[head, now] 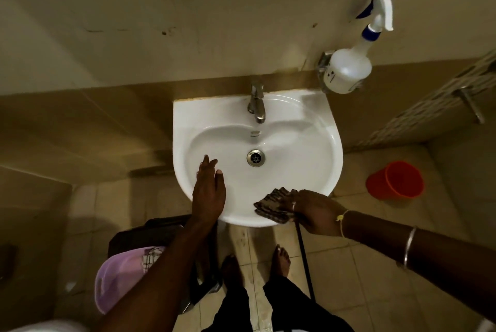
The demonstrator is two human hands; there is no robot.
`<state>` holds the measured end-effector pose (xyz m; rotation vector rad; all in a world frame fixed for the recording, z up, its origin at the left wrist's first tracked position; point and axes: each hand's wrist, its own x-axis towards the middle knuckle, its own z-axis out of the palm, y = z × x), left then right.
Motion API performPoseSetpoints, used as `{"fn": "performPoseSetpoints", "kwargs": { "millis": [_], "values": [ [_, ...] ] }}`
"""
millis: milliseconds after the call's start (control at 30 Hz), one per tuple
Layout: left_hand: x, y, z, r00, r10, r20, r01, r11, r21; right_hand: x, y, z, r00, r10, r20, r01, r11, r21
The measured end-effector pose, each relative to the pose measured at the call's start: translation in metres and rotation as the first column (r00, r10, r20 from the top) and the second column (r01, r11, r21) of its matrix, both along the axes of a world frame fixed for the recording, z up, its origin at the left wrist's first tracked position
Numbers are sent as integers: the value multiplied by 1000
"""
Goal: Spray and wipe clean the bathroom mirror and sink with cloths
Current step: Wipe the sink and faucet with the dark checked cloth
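Cloth [271, 207] lengthwise along sink [308, 127] front rim, clenched in right grip [314, 213]; left grip [209, 192] released, flat.

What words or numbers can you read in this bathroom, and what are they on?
No text here can be read.
Spray bottle: small dark marks, too blurred to read.
Small plate in the sink, below the tap: too small to read.

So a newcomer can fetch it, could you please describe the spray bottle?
Start at the white sink against the wall. Just past its back right corner, the spray bottle rests at a metal wall bracket. It is the only white bottle there, with a blue collar and a white trigger, unlike the orange cup on the floor.
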<state>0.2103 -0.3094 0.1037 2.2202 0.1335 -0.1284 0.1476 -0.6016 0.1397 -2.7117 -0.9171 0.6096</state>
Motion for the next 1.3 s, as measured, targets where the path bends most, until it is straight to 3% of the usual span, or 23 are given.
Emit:
{"fn": "performPoseSetpoints", "kwargs": {
  "millis": [67,267,367,433,567,633,733,800,967,1033,1167,1300],
  "values": [
    [-3,-6,1,1000,-2,-12,2,1000,-11,4,-22,4,993,59,101,-55,997,-45],
    [-17,-27,7,1000,-23,-9,23,999,-32,34,-86,13,987,146,73,-114,936,-332],
    [-26,-42,11,999,-17,-33,16,999,-39,48,-112,15,988,110,110,-57,912,-406],
    [-32,-53,17,999,-8,-47,5,998,-58,52,-118,21,988,3,152,52,934,-353],
    [-45,-79,34,998,-11,-68,4,995,-101,49,-119,24,928,-331,171,345,937,-59],
    [-50,-94,48,996,-21,-91,8,990,-143,47,-116,31,837,-543,63,536,839,95],
    [-51,-119,68,985,-61,-159,27,978,-207,51,-110,46,670,-735,-109,723,610,324],
    [-46,-135,79,967,-97,-236,31,963,-267,54,-103,55,616,-759,-212,758,497,422],
    [-19,-168,96,902,-130,-412,-45,921,-388,62,-79,56,427,-669,-608,881,157,446],
    [-9,-175,101,894,-128,-430,-57,918,-393,65,-66,66,408,-623,-667,886,95,453],
    [-10,-183,122,947,-6,-320,-104,940,-324,65,-43,72,391,-594,-703,890,48,454],
    [-24,-182,129,959,-143,-244,27,904,-426,61,-18,78,335,-560,-758,909,-18,416]
  ]
}}
